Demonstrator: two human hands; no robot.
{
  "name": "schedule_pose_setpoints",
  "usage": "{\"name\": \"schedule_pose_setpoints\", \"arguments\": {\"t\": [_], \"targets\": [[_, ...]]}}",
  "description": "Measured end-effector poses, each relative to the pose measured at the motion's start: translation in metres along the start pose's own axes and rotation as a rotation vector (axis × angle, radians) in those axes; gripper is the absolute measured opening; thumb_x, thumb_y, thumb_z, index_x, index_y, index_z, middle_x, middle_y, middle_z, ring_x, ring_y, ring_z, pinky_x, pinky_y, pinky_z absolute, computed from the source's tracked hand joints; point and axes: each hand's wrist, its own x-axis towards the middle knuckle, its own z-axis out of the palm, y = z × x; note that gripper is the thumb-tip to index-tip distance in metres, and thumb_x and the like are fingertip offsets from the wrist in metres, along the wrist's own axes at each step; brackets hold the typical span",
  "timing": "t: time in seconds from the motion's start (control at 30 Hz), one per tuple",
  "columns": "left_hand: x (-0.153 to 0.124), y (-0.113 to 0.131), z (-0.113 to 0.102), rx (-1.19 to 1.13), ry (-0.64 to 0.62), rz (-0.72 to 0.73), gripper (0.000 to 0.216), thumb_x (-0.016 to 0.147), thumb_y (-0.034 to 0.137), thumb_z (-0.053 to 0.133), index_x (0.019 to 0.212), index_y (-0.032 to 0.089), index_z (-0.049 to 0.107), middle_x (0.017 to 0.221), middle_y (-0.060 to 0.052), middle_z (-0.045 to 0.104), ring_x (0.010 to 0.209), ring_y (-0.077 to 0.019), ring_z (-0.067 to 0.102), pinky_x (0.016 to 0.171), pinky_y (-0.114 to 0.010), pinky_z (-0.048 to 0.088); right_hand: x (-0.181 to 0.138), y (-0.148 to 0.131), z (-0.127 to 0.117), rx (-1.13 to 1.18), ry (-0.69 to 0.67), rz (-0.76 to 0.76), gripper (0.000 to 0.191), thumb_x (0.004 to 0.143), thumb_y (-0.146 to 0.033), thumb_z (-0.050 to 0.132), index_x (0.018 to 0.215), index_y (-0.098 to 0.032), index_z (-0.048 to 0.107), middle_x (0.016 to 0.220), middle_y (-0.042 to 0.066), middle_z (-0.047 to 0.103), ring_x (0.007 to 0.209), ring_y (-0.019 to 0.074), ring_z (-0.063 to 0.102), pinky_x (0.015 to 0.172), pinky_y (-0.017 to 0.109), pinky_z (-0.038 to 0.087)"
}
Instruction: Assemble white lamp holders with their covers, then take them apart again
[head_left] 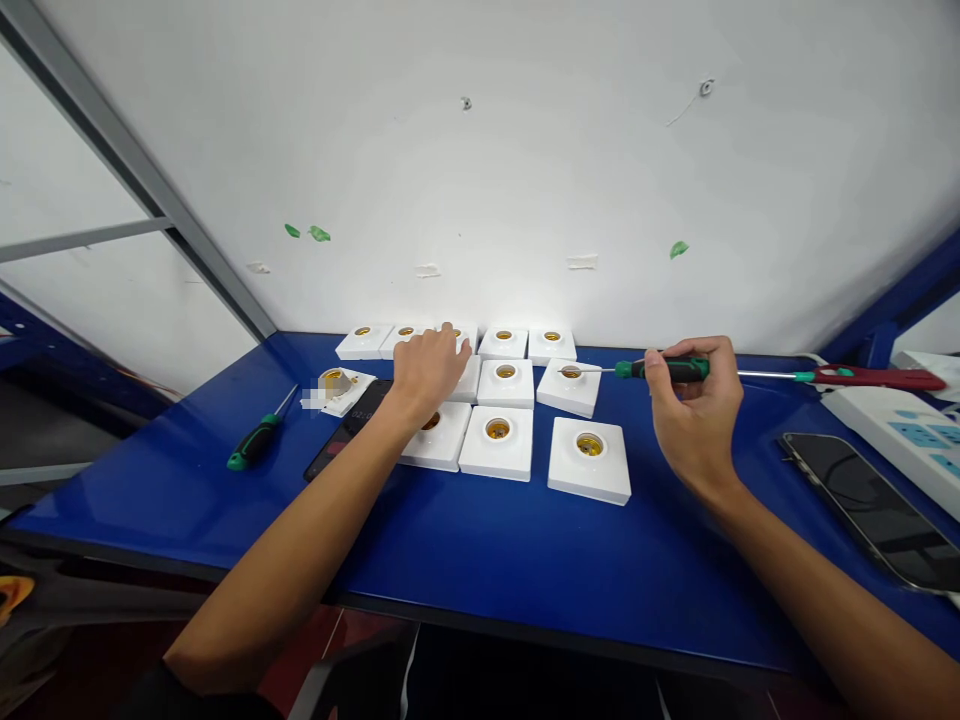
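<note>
Several square white lamp holders with brass-coloured screw sockets stand in rows on the blue table (465, 540). My left hand (431, 368) reaches over the back rows, fingers forward and somewhat apart, hiding part of a back-row lamp holder (469, 338) and one in the middle row. Whether it touches them I cannot tell. My right hand (697, 400) is closed round the green and black handle of a screwdriver (679, 371). Its shaft points left, the tip appearing over the socket of a turned lamp holder (568, 390). Another lamp holder (589, 462) sits nearer the front.
A second green and black screwdriver (259, 437) lies at left, near a partly blurred white piece (349, 395) and a dark phone (337, 440). At right are a red-handled tool (877, 377), a power strip (892, 430) and another phone (877, 505). A white wall (525, 180) rises behind.
</note>
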Motion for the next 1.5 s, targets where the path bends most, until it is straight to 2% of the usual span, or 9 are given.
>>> {"name": "schedule_pose_setpoints", "arguments": {"t": [0.13, 0.3, 0.43, 0.53, 0.63, 0.8, 1.03, 1.2, 1.5], "targets": [[0.013, 0.021, -0.003, -0.071, -0.007, 0.237, 0.033, 0.107, 0.034, 0.037, 0.123, 0.016, 0.06, 0.118, -0.016, 0.071, 0.106, -0.0327, 0.069, 0.088, -0.043, 0.049, 0.002, 0.002, 0.001, 0.006, 0.004, 0.045, 0.019, 0.092, -0.033, 0.071, 0.091, -0.023, 0.056, 0.082, -0.003, 0.06, 0.067, 0.0127, 0.064, 0.058, 0.026, 0.051], [0.057, 0.061, 0.007, -0.182, -0.131, 0.592, 0.035, 0.106, 0.03, 0.045, 0.138, 0.022, 0.057, 0.144, -0.01, 0.06, 0.122, -0.0263, 0.062, 0.097, -0.036, 0.048, 0.004, 0.007, 0.001, 0.012, 0.008, 0.069, 0.02, 0.091, -0.035, 0.071, 0.09, -0.023, 0.055, 0.082, -0.003, 0.059, 0.066, 0.0121, 0.061, 0.057, 0.026, 0.05], [0.088, 0.079, 0.025, -0.247, -0.229, 0.7, 0.034, 0.105, 0.028, 0.052, 0.137, 0.023, 0.061, 0.14, -0.009, 0.064, 0.127, -0.0261, 0.061, 0.101, -0.036, 0.049, 0.009, 0.01, -0.002, 0.026, 0.034, 0.074, 0.019, 0.092, -0.035, 0.07, 0.091, -0.023, 0.055, 0.082, -0.002, 0.059, 0.068, 0.0126, 0.062, 0.058, 0.026, 0.05], [0.098, 0.085, 0.037, -0.302, -0.228, 0.705, 0.032, 0.104, 0.031, 0.057, 0.133, 0.018, 0.062, 0.137, -0.011, 0.064, 0.125, -0.0273, 0.061, 0.104, -0.045, 0.051, 0.012, 0.01, -0.003, 0.044, 0.043, 0.068, 0.018, 0.093, -0.034, 0.068, 0.092, -0.023, 0.054, 0.083, -0.002, 0.059, 0.068, 0.0119, 0.061, 0.057, 0.025, 0.049], [0.1, 0.088, 0.038, -0.36, -0.205, 0.696, 0.033, 0.102, 0.037, 0.063, 0.127, 0.016, 0.064, 0.133, -0.011, 0.064, 0.121, -0.0274, 0.063, 0.104, -0.051, 0.051, 0.014, 0.008, -0.004, 0.059, 0.051, 0.063, 0.019, 0.094, -0.036, 0.068, 0.092, -0.023, 0.054, 0.085, -0.003, 0.058, 0.068, 0.0113, 0.061, 0.056, 0.024, 0.049], [0.084, 0.083, 0.013, -0.466, -0.121, 0.596, 0.03, 0.104, 0.029, 0.047, 0.125, 0.013, 0.062, 0.126, -0.014, 0.065, 0.114, -0.0241, 0.064, 0.098, -0.038, 0.051, 0.015, 0.005, -0.006, 0.082, 0.053, 0.081, 0.02, 0.094, -0.036, 0.068, 0.092, -0.023, 0.053, 0.086, -0.003, 0.058, 0.069, 0.0106, 0.061, 0.058, 0.024, 0.049], [0.025, 0.053, -0.022, -0.581, -0.097, 0.466, 0.03, 0.104, 0.047, 0.046, 0.107, 0.021, 0.059, 0.095, -0.007, 0.068, 0.082, -0.0207, 0.063, 0.07, -0.033, 0.047, 0.014, 0.0, -0.006, 0.174, 0.087, 0.088, 0.021, 0.094, -0.036, 0.07, 0.092, -0.024, 0.054, 0.079, -0.005, 0.055, 0.062, 0.0101, 0.057, 0.054, 0.025, 0.05], [-0.009, 0.041, -0.022, -0.625, -0.108, 0.404, 0.029, 0.103, 0.05, 0.048, 0.104, 0.022, 0.055, 0.087, -0.003, 0.064, 0.075, -0.0183, 0.058, 0.062, -0.032, 0.039, 0.012, -0.007, -0.003, 0.287, 0.038, 0.133, 0.025, 0.093, -0.037, 0.071, 0.09, -0.025, 0.051, 0.069, -0.008, 0.051, 0.048, 0.008, 0.051, 0.044, 0.024, 0.045], [-0.019, 0.041, -0.014, -0.726, -0.038, 0.337, 0.019, 0.102, 0.043, 0.049, 0.102, 0.024, 0.053, 0.072, 0.003, 0.049, 0.066, -0.016, 0.045, 0.06, -0.031, 0.033, 0.01, -0.002, 0.0, 0.365, -0.022, 0.122, 0.032, 0.09, -0.044, 0.076, 0.089, -0.025, 0.05, 0.065, -0.009, 0.052, 0.048, 0.0092, 0.054, 0.05, 0.026, 0.05]]}}
